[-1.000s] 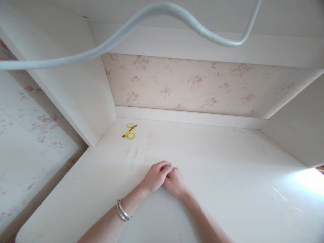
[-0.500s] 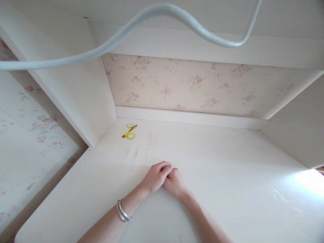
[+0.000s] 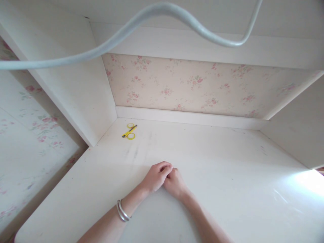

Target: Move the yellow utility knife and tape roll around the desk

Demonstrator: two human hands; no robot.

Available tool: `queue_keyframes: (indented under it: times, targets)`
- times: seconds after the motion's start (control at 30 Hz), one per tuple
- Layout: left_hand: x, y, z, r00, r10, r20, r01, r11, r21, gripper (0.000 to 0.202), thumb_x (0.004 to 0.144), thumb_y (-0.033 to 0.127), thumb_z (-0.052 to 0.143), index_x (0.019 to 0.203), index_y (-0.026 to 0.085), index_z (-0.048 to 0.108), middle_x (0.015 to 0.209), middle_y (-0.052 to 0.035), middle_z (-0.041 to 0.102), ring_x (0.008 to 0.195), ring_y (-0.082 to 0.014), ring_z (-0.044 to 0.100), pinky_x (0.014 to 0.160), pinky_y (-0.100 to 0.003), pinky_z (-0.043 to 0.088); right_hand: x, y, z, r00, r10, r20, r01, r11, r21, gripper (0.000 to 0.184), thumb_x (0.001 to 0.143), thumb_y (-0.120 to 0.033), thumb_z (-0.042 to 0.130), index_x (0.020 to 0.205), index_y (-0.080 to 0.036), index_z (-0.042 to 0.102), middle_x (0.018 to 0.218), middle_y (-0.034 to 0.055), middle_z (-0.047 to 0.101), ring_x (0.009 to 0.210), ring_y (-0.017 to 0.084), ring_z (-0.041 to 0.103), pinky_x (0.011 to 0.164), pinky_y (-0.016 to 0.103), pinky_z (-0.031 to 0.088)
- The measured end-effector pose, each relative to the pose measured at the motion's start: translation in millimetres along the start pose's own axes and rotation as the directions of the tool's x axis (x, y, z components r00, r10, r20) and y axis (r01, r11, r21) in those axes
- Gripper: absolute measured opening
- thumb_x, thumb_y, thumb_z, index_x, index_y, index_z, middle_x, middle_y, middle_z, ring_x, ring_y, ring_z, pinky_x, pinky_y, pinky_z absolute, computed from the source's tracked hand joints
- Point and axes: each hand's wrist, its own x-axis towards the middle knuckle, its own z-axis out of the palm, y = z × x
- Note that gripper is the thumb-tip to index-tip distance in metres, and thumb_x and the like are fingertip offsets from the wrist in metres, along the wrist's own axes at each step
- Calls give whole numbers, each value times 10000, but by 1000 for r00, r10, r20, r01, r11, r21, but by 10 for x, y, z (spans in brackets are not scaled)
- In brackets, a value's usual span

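Note:
My left hand [image 3: 157, 175] and my right hand [image 3: 175, 183] rest together on the white desk top [image 3: 227, 175], fingers curled and touching each other. The left hand's fingers lie over the right hand's knuckles. Nothing shows inside either hand. Silver bangles [image 3: 123, 211] circle my left wrist. A small pair of yellow scissors [image 3: 130, 131] lies far off at the desk's back left corner, well beyond both hands.
White side panels [image 3: 83, 84] and a shelf above enclose the desk, with floral wallpaper [image 3: 192, 84] behind. A pale cable [image 3: 162, 13] hangs across the top of the view. Bright light falls on the desk's right edge [image 3: 308, 179].

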Motion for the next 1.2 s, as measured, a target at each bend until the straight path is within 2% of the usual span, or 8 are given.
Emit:
queue_keyframes:
  times: [1.2]
  targets:
    - [-4, -7, 2, 1000, -3, -5, 3, 1000, -5, 266, 862, 364, 429, 813, 186, 620, 813, -8, 638, 815, -159, 570, 736, -241, 416, 7, 30, 15, 1000, -3, 1, 3, 1000, -6, 281, 710, -103, 425, 825, -158, 676, 825, 67, 704, 754, 166, 654, 615, 201, 448]
